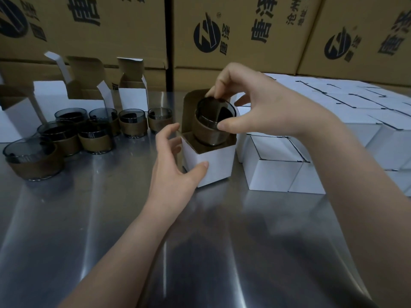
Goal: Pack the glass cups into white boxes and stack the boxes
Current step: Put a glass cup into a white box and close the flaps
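Well left of the left hand point(175, 161), about seven glass cups point(95, 141) clustered on the tabletop point(111, 218) before three empty boxes point(133, 96), flaps up, ready for later rounds. Steadies the open box point(211, 167) with that hand, fingers spread, thumb against its front, likely against sliding, while pinching one cup point(213, 123) by the rim with the right hand point(251, 107), partway down inside. Right of that hand, closed boxes point(273, 174) in rows, too many to count.

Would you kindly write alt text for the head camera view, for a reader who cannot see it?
A person's right hand pinches a glass cup by its rim, tilted and partly inside an open white box on a steel table, while the left hand rests against the box. More cups stand at left; closed white boxes sit at right.
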`<state>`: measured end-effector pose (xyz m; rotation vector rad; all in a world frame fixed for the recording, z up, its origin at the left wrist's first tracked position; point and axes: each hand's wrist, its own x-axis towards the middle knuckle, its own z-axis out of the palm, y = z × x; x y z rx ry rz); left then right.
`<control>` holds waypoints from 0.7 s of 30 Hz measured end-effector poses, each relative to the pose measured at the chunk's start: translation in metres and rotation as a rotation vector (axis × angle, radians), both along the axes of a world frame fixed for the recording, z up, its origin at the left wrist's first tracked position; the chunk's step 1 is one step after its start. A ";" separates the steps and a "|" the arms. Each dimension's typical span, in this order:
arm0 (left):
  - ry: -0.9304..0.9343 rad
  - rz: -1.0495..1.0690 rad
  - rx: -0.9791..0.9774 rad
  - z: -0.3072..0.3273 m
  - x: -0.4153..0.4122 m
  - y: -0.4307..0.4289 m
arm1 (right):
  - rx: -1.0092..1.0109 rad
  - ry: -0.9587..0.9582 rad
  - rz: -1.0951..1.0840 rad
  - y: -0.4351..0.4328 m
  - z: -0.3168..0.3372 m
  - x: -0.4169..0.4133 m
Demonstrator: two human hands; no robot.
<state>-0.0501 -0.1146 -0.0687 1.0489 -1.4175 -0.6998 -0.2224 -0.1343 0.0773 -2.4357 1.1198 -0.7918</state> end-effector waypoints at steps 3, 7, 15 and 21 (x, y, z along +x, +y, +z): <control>0.001 -0.006 -0.011 0.001 0.000 0.002 | -0.001 0.067 -0.006 -0.002 -0.003 0.001; -0.004 -0.012 -0.025 0.003 0.000 0.003 | 0.014 0.176 -0.016 -0.004 -0.004 0.001; -0.010 -0.037 -0.057 0.005 -0.001 0.004 | -0.015 0.370 -0.074 0.000 -0.006 0.009; -0.022 -0.047 -0.062 0.005 0.000 0.005 | -0.028 0.485 -0.077 -0.002 -0.007 0.013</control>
